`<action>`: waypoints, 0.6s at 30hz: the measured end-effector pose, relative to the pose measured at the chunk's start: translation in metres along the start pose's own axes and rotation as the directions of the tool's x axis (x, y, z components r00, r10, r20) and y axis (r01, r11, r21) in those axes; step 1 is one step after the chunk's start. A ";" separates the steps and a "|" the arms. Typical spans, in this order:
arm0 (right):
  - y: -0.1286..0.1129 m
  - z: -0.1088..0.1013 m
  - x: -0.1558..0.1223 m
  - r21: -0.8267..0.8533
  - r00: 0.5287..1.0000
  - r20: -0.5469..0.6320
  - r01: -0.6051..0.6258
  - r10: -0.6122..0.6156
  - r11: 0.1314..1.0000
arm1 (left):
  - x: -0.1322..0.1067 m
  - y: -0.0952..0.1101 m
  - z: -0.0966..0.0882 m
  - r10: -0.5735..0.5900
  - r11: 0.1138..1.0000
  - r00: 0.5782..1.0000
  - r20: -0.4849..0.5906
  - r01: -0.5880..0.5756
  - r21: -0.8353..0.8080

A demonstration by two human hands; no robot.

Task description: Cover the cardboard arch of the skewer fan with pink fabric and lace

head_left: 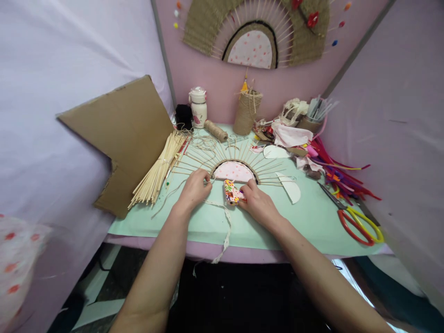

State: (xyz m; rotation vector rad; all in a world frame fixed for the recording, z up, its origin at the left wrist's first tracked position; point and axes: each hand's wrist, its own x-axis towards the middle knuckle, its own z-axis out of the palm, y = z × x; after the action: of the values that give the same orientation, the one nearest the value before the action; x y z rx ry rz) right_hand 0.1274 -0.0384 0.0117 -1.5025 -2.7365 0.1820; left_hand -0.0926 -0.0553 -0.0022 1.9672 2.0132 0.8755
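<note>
A half-round fan piece (233,170) with a pink dotted centre and wooden sticks radiating outward lies on the mint green mat (305,217). My left hand (194,188) rests closed at its left lower corner, fingers pinching a white lace ribbon (226,231) that trails off the table's front edge. My right hand (257,201) is closed around a small colourful patterned object (231,193) just below the fan's centre.
A bundle of sticks (160,170) and a cardboard sheet (128,129) lie left. Red-and-yellow scissors (354,221) and pipe cleaners (340,175) lie right. A white half-disc (290,188), twine spool (215,131), jars and fabric scraps stand behind. A finished fan (256,32) hangs on the wall.
</note>
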 end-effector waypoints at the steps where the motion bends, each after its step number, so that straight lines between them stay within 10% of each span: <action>1: 0.001 0.000 0.000 0.002 1.000 -0.002 -0.002 0.002 1.000 | 0.000 0.000 0.000 0.000 1.000 1.000 0.001 0.000 0.002; 18: 0.011 0.005 -0.006 0.020 0.999 -0.030 -0.029 0.030 0.999 | 0.002 -0.007 0.002 0.022 0.999 1.000 0.010 -0.021 -0.033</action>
State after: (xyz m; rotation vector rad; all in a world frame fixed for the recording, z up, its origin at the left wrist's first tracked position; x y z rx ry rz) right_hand 0.1393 -0.0384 0.0063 -1.5288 -2.6831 0.1842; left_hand -0.0977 -0.0529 -0.0066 1.9752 1.9625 0.8961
